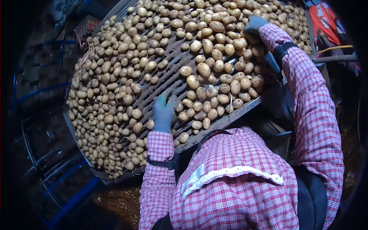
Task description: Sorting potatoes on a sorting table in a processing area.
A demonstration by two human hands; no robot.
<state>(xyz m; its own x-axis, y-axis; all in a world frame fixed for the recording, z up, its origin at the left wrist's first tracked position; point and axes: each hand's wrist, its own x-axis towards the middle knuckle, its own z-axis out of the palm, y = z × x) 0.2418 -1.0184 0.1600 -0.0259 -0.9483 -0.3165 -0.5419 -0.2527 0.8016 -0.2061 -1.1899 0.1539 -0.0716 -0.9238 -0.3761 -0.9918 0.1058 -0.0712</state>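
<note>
My left hand [164, 110], in a grey-blue knit glove, hovers at or just over the slats near the front edge of the sorting table. A dark gap shows between its fingers and nothing is visible in it; a potato [178, 105] lies right beside the fingers. Farther out, on the right, my right hand [254, 24] wears a similar glove and reaches among the potatoes [216, 26]. Its fingertips are turned away, so its grip is hidden. Many smaller potatoes [106, 119] cover the left side, while larger ones [203, 70] lie more towards the right.
Soil-covered slats [169, 64] run diagonally between the potatoes. A raised frame edge [244, 107] borders the table in front of me. Blue metal bars [74, 202] stand at lower left. A red cloth or bag [325, 23] and a grey pipe [335, 58] are at far right.
</note>
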